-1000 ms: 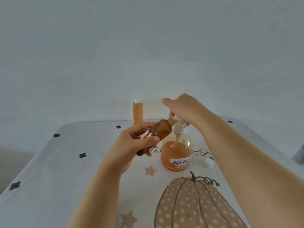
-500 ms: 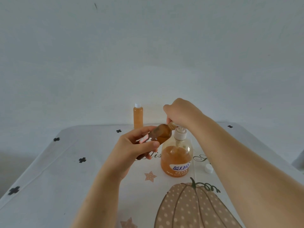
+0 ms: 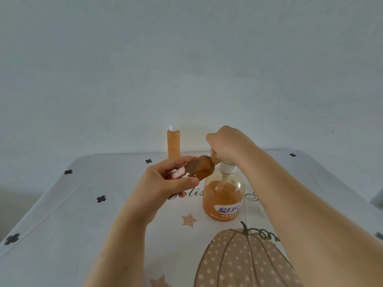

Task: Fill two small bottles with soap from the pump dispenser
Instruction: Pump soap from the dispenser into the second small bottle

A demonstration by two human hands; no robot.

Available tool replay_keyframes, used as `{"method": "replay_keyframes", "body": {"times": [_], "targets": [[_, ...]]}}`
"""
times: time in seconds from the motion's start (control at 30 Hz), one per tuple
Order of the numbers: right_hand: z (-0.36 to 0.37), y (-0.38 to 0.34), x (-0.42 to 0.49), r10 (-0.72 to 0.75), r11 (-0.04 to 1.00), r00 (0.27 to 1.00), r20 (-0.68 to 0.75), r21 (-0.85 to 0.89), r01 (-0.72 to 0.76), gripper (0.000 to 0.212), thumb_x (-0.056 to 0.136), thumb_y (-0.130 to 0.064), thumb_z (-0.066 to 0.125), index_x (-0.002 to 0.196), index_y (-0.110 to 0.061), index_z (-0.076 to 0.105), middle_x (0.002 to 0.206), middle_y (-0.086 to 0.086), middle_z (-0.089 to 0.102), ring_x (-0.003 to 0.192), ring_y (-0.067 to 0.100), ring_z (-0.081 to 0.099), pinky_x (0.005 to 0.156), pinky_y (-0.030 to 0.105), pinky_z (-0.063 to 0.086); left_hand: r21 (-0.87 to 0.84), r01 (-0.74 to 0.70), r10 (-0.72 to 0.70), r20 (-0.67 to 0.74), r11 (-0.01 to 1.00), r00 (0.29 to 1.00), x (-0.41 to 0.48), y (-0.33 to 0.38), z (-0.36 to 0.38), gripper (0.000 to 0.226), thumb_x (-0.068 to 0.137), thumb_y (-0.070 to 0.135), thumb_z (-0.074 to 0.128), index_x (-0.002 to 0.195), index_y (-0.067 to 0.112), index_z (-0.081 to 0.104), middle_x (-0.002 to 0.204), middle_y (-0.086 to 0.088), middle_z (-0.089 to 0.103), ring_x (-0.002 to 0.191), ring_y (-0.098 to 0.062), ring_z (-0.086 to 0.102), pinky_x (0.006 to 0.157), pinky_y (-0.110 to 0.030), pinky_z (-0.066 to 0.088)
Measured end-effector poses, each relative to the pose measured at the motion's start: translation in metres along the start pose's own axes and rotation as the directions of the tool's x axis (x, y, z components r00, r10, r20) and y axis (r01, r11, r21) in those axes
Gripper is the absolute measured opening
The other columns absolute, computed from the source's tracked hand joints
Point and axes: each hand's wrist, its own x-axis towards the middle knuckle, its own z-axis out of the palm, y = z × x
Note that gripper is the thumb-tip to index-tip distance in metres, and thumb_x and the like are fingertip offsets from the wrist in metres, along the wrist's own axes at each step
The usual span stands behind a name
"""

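A clear pump dispenser (image 3: 223, 198), about half full of orange soap, stands mid-table. My right hand (image 3: 228, 145) is closed over its pump head, which is hidden under the hand. My left hand (image 3: 165, 181) holds a small brown bottle (image 3: 200, 167) tilted, its open neck up against the pump's spout under my right hand. A second small bottle (image 3: 173, 145), full of orange soap with a white cap, stands upright at the table's far edge.
The table (image 3: 62, 214) carries a white cloth printed with black clovers, stars and a large pumpkin (image 3: 238, 262). A plain wall rises directly behind the table. My right forearm hides the spot where a small white cap lay.
My right hand has sunk lower onto the pump head. The small brown bottle stays at the spout. The white cap beside the dispenser is now hidden behind my right forearm.
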Motion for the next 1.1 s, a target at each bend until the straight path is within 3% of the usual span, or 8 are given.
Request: {"method": "replay_keyframes", "body": {"times": [0.17, 0.37, 0.47, 0.67, 0.83, 1.1], "targets": [[-0.002, 0.002, -0.004, -0.006, 1.000, 1.000, -0.018, 0.017, 0.007, 0.034, 0.090, -0.021, 0.042, 0.095, -0.006, 0.072, 0.097, 0.010, 0.074, 0.071, 0.025, 0.056, 0.071, 0.033, 0.044, -0.005, 0.006, -0.006, 0.023, 1.000, 1.000, -0.002, 0.004, 0.004, 0.039, 0.062, 0.021, 0.082, 0.097, 0.037, 0.080, 0.078, 0.000, 0.070, 0.057, -0.014, 0.056, 0.051, -0.018, 0.043], [-0.017, -0.004, -0.011, -0.017, 1.000, 1.000, -0.016, -0.004, 0.017, 0.037, 0.090, -0.017, 0.040, 0.100, -0.005, 0.073, 0.095, 0.009, 0.074, 0.060, 0.023, 0.054, 0.070, 0.032, 0.046, -0.042, -0.035, 0.038, 0.070, 0.999, 0.997, -0.005, 0.006, 0.007, 0.035, 0.069, 0.022, 0.077, 0.099, 0.039, 0.079, 0.085, -0.003, 0.074, 0.072, -0.017, 0.068, 0.055, -0.025, 0.053], [-0.019, -0.009, -0.011, -0.008, 0.999, 1.000, 0.019, -0.045, 0.009, 0.035, 0.092, -0.014, 0.040, 0.099, -0.003, 0.072, 0.100, 0.012, 0.075, 0.055, 0.023, 0.054, 0.072, 0.031, 0.047, -0.028, -0.039, 0.040, 0.041, 0.999, 0.998, -0.005, 0.007, 0.007, 0.040, 0.067, 0.021, 0.076, 0.106, 0.031, 0.077, 0.078, -0.002, 0.073, 0.063, -0.012, 0.064, 0.052, -0.020, 0.048], [-0.016, -0.008, -0.014, 0.002, 0.999, 1.000, 0.023, -0.038, -0.001, 0.032, 0.093, -0.007, 0.044, 0.107, -0.005, 0.073, 0.109, 0.012, 0.073, 0.075, 0.026, 0.058, 0.084, 0.033, 0.051, -0.024, -0.030, 0.030, 0.030, 0.999, 0.999, -0.005, 0.008, 0.007, 0.044, 0.066, 0.019, 0.077, 0.110, 0.023, 0.075, 0.075, 0.000, 0.072, 0.056, -0.009, 0.061, 0.050, -0.016, 0.045], [-0.013, -0.005, -0.011, -0.005, 1.000, 1.000, -0.011, -0.017, 0.004, 0.033, 0.088, -0.017, 0.045, 0.099, -0.007, 0.075, 0.093, 0.008, 0.074, 0.069, 0.024, 0.057, 0.072, 0.032, 0.046, 0.003, -0.019, 0.019, 0.015, 1.000, 1.000, -0.003, 0.005, 0.005, 0.045, 0.062, 0.026, 0.080, 0.106, 0.031, 0.078, 0.081, -0.003, 0.073, 0.059, -0.012, 0.060, 0.053, -0.019, 0.046], [-0.002, 0.005, -0.004, -0.036, 0.999, 0.999, -0.011, 0.021, 0.036, 0.033, 0.091, -0.023, 0.042, 0.095, -0.006, 0.071, 0.091, 0.009, 0.070, 0.069, 0.024, 0.053, 0.066, 0.032, 0.041, 0.003, 0.017, -0.017, 0.000, 1.000, 1.000, -0.001, 0.001, 0.001, 0.047, 0.060, 0.021, 0.083, 0.106, 0.029, 0.079, 0.086, -0.001, 0.071, 0.056, -0.015, 0.054, 0.050, -0.016, 0.042]]}}
